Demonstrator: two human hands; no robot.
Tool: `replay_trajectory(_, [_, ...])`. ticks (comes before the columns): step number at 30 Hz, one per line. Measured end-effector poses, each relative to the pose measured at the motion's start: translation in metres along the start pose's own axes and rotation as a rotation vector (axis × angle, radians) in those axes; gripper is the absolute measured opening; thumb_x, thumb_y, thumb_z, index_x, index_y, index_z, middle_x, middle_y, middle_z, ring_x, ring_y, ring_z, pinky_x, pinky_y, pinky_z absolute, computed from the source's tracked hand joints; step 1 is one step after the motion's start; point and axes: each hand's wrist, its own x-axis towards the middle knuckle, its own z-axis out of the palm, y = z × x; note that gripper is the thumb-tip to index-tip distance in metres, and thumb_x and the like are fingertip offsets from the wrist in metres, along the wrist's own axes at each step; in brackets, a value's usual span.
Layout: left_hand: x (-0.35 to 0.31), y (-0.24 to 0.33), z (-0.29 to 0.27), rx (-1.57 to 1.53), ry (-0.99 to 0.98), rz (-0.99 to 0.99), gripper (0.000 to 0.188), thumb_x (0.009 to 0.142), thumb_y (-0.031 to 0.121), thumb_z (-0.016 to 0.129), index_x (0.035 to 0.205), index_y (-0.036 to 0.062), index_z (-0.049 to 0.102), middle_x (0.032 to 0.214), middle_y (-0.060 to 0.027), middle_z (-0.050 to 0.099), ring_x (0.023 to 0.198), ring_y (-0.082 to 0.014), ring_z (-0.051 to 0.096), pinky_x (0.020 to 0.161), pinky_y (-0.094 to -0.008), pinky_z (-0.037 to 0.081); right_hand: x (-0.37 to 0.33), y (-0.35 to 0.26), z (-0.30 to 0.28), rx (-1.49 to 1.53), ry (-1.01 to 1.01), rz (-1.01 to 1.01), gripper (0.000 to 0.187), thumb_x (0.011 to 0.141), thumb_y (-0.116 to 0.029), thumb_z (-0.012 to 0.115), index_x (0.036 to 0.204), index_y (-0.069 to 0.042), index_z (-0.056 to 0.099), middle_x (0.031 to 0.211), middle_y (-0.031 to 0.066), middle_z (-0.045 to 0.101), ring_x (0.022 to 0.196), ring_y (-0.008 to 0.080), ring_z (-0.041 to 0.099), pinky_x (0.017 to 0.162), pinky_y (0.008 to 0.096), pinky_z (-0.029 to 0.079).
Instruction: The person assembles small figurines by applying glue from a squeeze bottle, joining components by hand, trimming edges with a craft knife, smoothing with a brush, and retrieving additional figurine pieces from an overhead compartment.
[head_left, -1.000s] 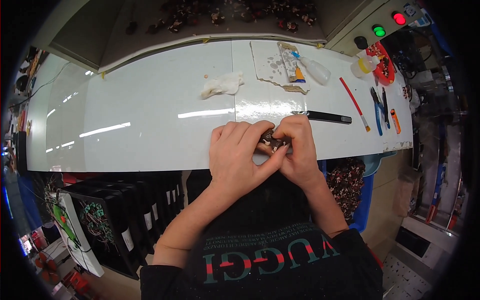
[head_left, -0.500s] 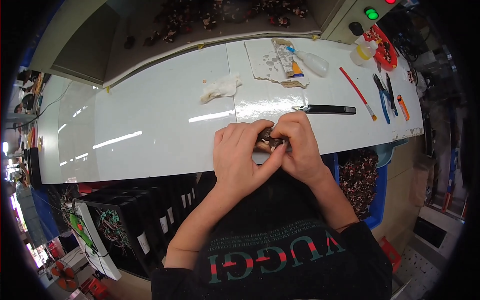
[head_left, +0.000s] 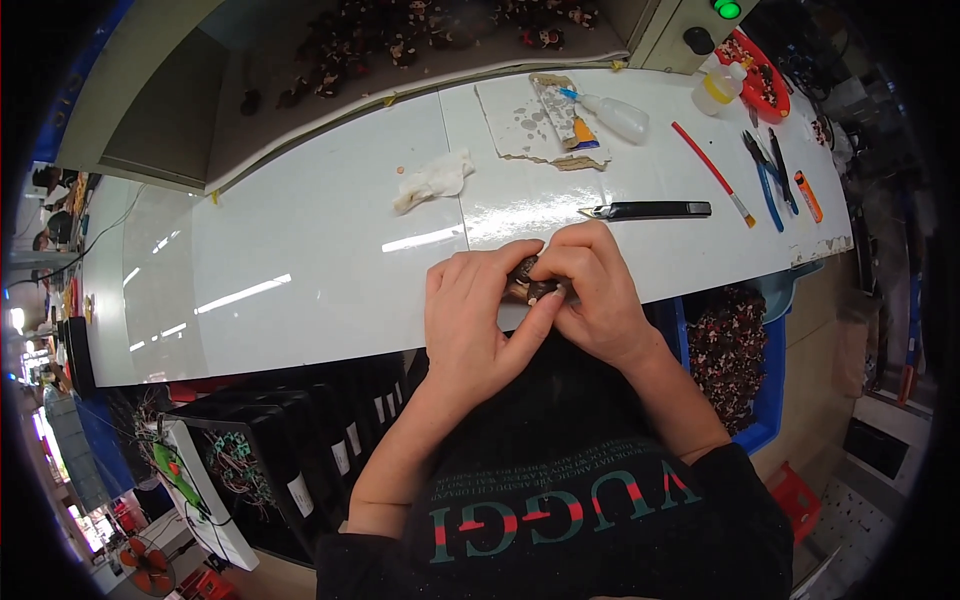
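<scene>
Near the front edge of the white table (head_left: 300, 250), my left hand (head_left: 468, 312) and my right hand (head_left: 597, 298) are together around a small dark brown figurine (head_left: 524, 272) with pale parts. The fingers of both hands are closed on it and hide most of its shape. Just beyond my right hand lies a black utility knife (head_left: 655, 210), its blade pointing left. A crumpled white cloth (head_left: 436, 180) rests farther off, on the left side.
Past the cloth are stained cardboard (head_left: 515, 125) and a squeeze bottle (head_left: 612, 118). On the right lie a red brush (head_left: 708, 165), blue-handled pliers (head_left: 765, 185) and an orange lighter (head_left: 808, 196). A blue crate (head_left: 768, 390) of small parts stands below the table edge. Dark figurines lie inside the machine (head_left: 400, 50).
The view has shifted slightly. Both hands remain closed around the figurine, with the right fingers a little lower over it, covering more of it.
</scene>
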Motion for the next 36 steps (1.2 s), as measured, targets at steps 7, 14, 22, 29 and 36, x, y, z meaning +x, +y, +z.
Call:
replay_trajectory(7, [-0.010, -0.010, -0.008, -0.318, -0.150, -0.099, 0.047, 0.086, 0.022, 0.065, 0.128, 0.0069, 0.051, 0.101, -0.0076, 0.062, 0.094, -0.0249, 0.055, 0.090, -0.0358, 0.037, 0.002, 0.002, -0.001, 0.071, 0.044, 0.054, 0.041, 0.064, 0.003, 0.075, 0.098, -0.007, 0.055, 0.099, 0.0084, 0.053, 0.089, 0.0253, 0.054, 0.074, 0.0331, 0.048])
replay_trajectory(14, [-0.005, -0.015, -0.012, -0.298, -0.191, -0.041, 0.046, 0.089, 0.023, 0.062, 0.130, 0.0068, 0.049, 0.101, -0.0067, 0.062, 0.094, -0.0251, 0.056, 0.091, -0.0358, 0.037, 0.004, 0.006, 0.001, 0.100, 0.036, 0.042, 0.043, 0.063, 0.003, 0.076, 0.099, -0.008, 0.055, 0.099, 0.0082, 0.055, 0.087, 0.0247, 0.055, 0.074, 0.0331, 0.048])
replay_trajectory(22, [-0.005, -0.016, -0.015, -0.256, -0.174, -0.039, 0.049, 0.087, 0.024, 0.064, 0.131, 0.0055, 0.048, 0.102, -0.0086, 0.062, 0.095, -0.0265, 0.056, 0.091, -0.0367, 0.038, 0.012, -0.001, 0.001, 0.131, 0.031, 0.044, 0.041, 0.066, 0.007, 0.072, 0.100, -0.007, 0.055, 0.099, 0.0093, 0.055, 0.088, 0.0268, 0.056, 0.076, 0.0332, 0.049])
replay_trajectory(29, [-0.006, 0.005, -0.052, -0.428, -0.265, -0.077, 0.059, 0.085, 0.015, 0.064, 0.137, 0.0028, 0.041, 0.119, -0.0139, 0.058, 0.107, -0.0289, 0.055, 0.095, -0.0380, 0.040, 0.003, -0.034, -0.049, 0.039, -0.036, 0.245, 0.036, 0.067, 0.003, 0.071, 0.097, -0.005, 0.054, 0.093, 0.0086, 0.055, 0.088, 0.0245, 0.056, 0.079, 0.0323, 0.046])
replay_trajectory(36, [0.043, -0.054, -0.121, 0.084, 0.029, -0.024, 0.040, 0.087, 0.013, 0.062, 0.126, 0.0032, 0.054, 0.118, -0.0130, 0.060, 0.103, -0.0254, 0.057, 0.090, -0.0343, 0.045, -0.087, -0.067, -0.215, -0.709, -0.311, 0.830, 0.034, 0.066, 0.002, 0.067, 0.096, -0.001, 0.050, 0.092, 0.0105, 0.051, 0.091, 0.0243, 0.056, 0.080, 0.0324, 0.044])
